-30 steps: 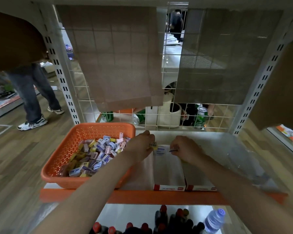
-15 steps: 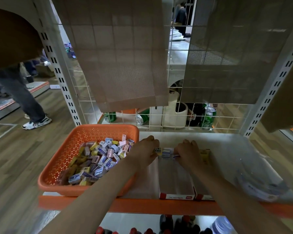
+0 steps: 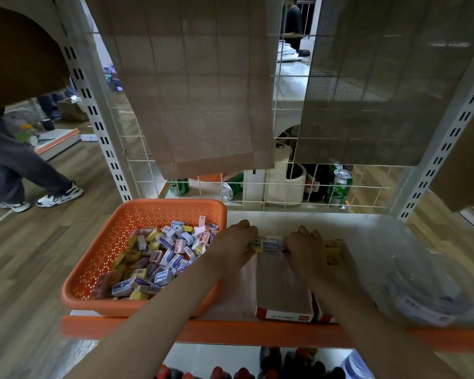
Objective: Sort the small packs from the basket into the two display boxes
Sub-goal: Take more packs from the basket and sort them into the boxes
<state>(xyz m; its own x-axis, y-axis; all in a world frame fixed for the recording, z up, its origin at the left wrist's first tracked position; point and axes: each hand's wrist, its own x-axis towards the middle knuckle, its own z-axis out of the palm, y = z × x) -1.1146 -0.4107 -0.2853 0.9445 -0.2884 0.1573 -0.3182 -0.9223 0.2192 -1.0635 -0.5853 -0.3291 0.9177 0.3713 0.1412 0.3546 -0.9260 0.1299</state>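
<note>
Left hand (image 3: 234,243) pinches yellow pack (image 3: 255,244), long axis sideways; right hand (image 3: 305,248) grips blue pack (image 3: 271,244).

Single head-worn wide-angle view, facing forward and down, close over the shelf (image 3: 367,225), edges seemingly warped

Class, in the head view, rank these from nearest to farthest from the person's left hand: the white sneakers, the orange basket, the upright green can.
From the left hand:
1. Orange basket: immediately to its left.
2. Upright green can: behind the wire grid, to the right.
3. White sneakers: on the floor, far left.
</note>
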